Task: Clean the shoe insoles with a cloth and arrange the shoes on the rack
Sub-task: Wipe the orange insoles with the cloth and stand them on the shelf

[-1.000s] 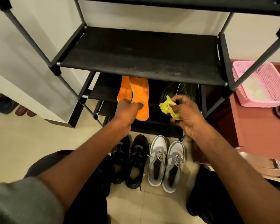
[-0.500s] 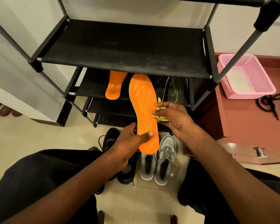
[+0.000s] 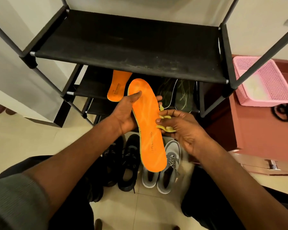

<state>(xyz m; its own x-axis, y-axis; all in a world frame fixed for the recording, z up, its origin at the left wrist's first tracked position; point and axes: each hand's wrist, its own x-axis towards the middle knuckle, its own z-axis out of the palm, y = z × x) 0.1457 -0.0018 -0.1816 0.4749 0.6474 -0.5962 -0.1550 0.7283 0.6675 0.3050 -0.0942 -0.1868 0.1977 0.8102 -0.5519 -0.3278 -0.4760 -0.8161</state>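
My left hand grips a long orange insole from below, thumb on its top near the toe, holding it above the shoes. At the insole's right edge my right hand holds a crumpled yellow cloth. A second orange insole lies on a lower shelf of the black shoe rack. Two dark insoles with pale streaks lie beside it on that shelf. On the floor stand a pair of black sneakers and a pair of grey sneakers.
A pink plastic basket sits on a reddish-brown cabinet right of the rack, with a black cord beside it. The rack's middle shelf is bare and dusty. Some footwear shows at the far left on the tiled floor.
My left hand pulled the orange insole off the lower shelf and shifted its grip from the heel end up toward the toe. My right hand brought the cloth to the insole's right edge.
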